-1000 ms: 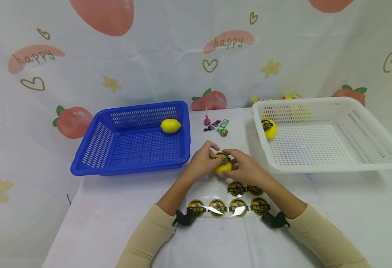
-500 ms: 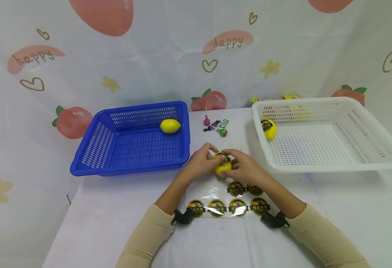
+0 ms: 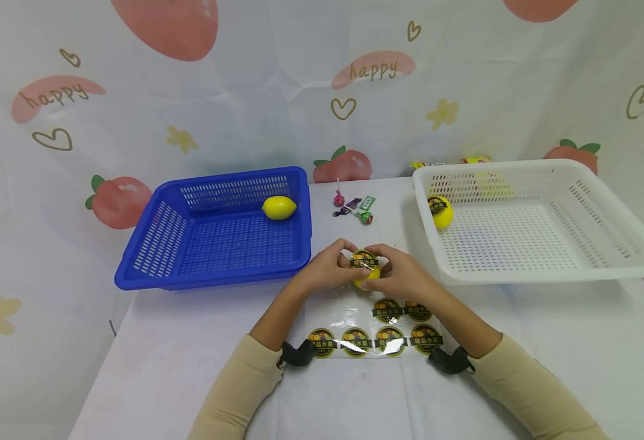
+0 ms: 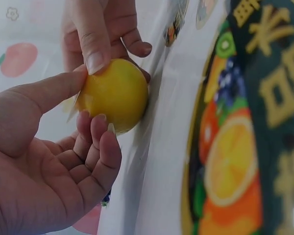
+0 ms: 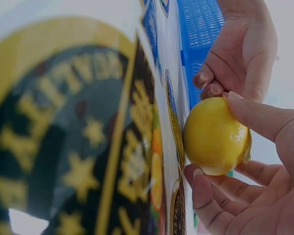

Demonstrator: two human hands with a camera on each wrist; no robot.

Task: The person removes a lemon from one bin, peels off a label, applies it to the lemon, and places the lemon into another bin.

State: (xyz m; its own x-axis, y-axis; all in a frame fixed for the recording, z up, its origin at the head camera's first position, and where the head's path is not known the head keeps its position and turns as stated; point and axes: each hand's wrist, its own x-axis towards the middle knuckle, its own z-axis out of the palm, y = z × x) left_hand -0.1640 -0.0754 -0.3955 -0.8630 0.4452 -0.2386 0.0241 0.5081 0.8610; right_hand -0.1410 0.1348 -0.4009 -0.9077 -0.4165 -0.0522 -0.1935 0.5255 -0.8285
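In front of the person, my right hand (image 3: 407,275) holds a yellow lemon (image 5: 213,134) between thumb and fingers. A round black-and-gold fruit sticker (image 3: 363,259) covers the lemon's upper side. My left hand (image 3: 329,267) has its thumb and fingertips at opposite edges of this sticker, pinching it against the fruit. In the left wrist view, part of the sticker's edge stands off the lemon near the left thumb. Under the hands lies a clear sticker sheet (image 3: 344,315), with several matching stickers (image 3: 357,341) along its near part. The left hand's fingers partly cover the lemon's left side.
At left, a blue basket (image 3: 212,281) contains one plain lemon (image 3: 279,208). A white basket (image 3: 553,277) on the right holds a stickered lemon (image 3: 444,215). Lollipops and wrapped sweets (image 3: 366,217) lie between the baskets. Yellow packets (image 3: 477,159) show behind the white one.
My left hand has shifted slightly toward me. Its thumb has slid from the sticker's middle to its lower edge, so more of the sticker shows. The right hand stays around the lemon.
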